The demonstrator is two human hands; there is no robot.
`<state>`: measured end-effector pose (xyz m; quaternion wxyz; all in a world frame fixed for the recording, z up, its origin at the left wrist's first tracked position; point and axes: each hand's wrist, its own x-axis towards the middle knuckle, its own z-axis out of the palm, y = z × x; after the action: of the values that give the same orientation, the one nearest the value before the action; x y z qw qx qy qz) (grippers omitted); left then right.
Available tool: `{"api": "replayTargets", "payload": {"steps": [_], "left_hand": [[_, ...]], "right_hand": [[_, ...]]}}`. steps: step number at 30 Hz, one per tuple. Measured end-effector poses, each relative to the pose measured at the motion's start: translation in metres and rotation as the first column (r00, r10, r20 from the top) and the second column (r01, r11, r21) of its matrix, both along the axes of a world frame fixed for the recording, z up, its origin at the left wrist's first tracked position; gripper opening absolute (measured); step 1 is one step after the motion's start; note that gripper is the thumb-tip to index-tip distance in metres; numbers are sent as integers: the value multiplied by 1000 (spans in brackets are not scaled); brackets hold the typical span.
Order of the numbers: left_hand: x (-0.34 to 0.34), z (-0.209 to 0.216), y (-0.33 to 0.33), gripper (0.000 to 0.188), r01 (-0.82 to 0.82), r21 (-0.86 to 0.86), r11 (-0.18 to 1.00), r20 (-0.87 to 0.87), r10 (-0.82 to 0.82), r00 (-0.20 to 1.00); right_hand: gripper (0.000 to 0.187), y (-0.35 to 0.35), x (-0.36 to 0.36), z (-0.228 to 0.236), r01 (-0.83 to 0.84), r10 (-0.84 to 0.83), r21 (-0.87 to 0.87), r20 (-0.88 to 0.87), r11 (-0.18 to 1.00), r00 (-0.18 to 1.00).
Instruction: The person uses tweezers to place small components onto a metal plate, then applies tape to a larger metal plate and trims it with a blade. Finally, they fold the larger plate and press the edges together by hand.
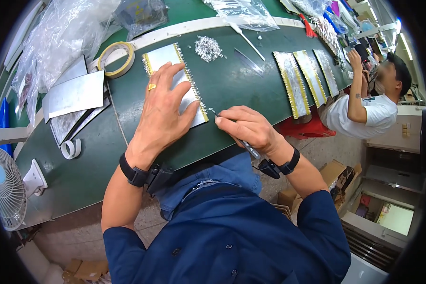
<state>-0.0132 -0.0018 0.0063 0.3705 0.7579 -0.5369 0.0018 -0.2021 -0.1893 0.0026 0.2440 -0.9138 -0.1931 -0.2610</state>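
A silvery rectangular panel [162, 56] lies on the green table in front of me, with yellow tape and rows of small pale pieces along its long edges. My left hand [163, 106] rests on it, fingers spread, a yellow band round one finger. To the right of the panel, my right hand [246, 127] is closed on dark tweezers [249, 148], their tip just off the panel's near right corner. A tiny whitish piece [211, 110] shows at that tip. Beyond the panel sits a heap of small silvery pieces [208, 48].
Three similar taped panels [291, 83] lie to the right, near a seated co-worker [364, 104]. Yellow tape roll [116, 59], stacked metal sheets [78, 93], a white tape roll [71, 149] and a fan [5, 187] are at left. A white-handled stick [247, 41] lies beyond.
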Motion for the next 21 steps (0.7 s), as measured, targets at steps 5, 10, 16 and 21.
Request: {"api": "replayTargets", "payload": {"steps": [5,10,16,21], "left_hand": [[0,0,-1,27,25,9,1000,4,-25,1000],[-1,-2,0,28,27,29,999,0,-27,1000],[-2,-1,1,29,32,40,999,5,-32,999],[-1,-1,1,30,40,45,998,4,-40,999]], "right_hand": [[40,3,-4,-6,-33,33,-13,1,999,999],[40,4,-5,-7,-31,31,-12,11,999,999],[41,5,-4,-5,-45,44,-8,-21,999,999],[41,5,-3,-6,-50,49,-10,-30,999,998]]}}
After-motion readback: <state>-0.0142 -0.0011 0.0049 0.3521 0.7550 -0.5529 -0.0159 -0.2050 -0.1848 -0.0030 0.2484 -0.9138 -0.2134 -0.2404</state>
